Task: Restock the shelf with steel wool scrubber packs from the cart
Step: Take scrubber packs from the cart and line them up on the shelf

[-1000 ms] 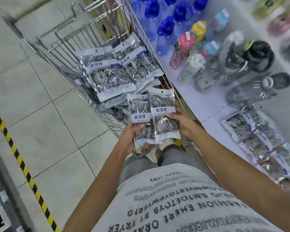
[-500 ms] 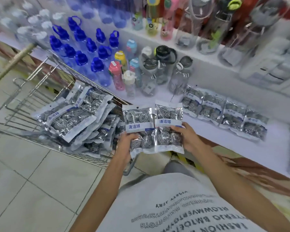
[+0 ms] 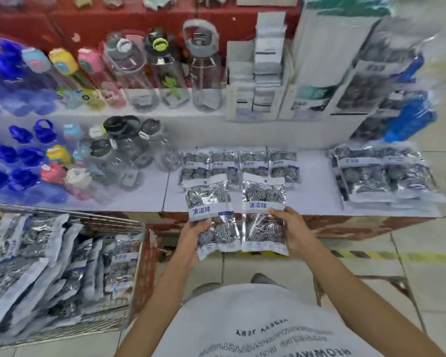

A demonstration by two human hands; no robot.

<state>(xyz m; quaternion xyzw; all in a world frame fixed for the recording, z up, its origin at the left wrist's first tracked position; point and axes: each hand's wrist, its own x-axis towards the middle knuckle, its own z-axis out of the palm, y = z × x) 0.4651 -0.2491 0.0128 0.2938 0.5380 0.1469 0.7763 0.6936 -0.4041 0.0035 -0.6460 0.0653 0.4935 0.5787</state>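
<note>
1. Silvery plastic fills the head view: we hold two steel wool scrubber packs upright, side by side, just in front of the white shelf (image 3: 314,199). We take this shelf as our landmark.
2. Our left hand (image 3: 193,234) grips the left pack (image 3: 210,212) at its lower left edge, thumb curled over the front near the blue label.
3. Our right hand (image 3: 292,230) grips the right pack (image 3: 264,213) at its lower right edge, thumb across the front. The two packs nearly touch along their inner edges.
4. On the shelf, directly behind the held packs, a row of shelved packs (image 3: 240,163) lies flat, four across.
5. Toward the shelf's right end sits a stack of larger packs (image 3: 386,176), well apart from the row.
6. On the shelf's left part stand the water bottles (image 3: 124,150), clear, blue and coloured, blurred in places.
7. Below the shelf's left end, on the floor side, the cart (image 3: 137,256) holds a loose heap of cart packs (image 3: 49,269), overlapping and tilted.
8. Behind the shelf, one level up, taller bottles and grey boxes (image 3: 258,70) stand.
</note>
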